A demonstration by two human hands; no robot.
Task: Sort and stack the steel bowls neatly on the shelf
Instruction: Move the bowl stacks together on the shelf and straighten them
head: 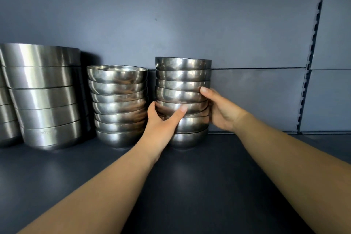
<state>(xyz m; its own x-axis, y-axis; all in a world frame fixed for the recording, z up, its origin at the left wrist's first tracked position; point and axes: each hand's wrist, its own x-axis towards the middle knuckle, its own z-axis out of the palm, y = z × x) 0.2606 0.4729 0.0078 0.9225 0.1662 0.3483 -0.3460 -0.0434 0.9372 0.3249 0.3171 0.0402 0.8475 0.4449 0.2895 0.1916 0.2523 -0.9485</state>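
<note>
Both hands clasp the right-hand stack of small bowls (pixel 183 99) at centre frame: the left hand (pixel 161 119) pressed on its near side, the right hand (pixel 220 110) cupping its far flank, probably to square it (the lower bowls sit crooked). A second small stack (pixel 117 104) stands just left; larger bowls (pixel 43 91) fill the left edge. The dark shelf (pixel 218 186) and grey back panel (pixel 171 15) are otherwise bare.

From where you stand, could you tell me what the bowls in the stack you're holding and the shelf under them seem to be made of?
The held stack of bowls looks like polished steel: silvery, with bright mirror-like reflections, including the fingers. The shelf looks like dark blue-grey painted metal or laminate with a satin finish, showing only soft, blurred highlights; which of the two, I cannot tell.
</note>
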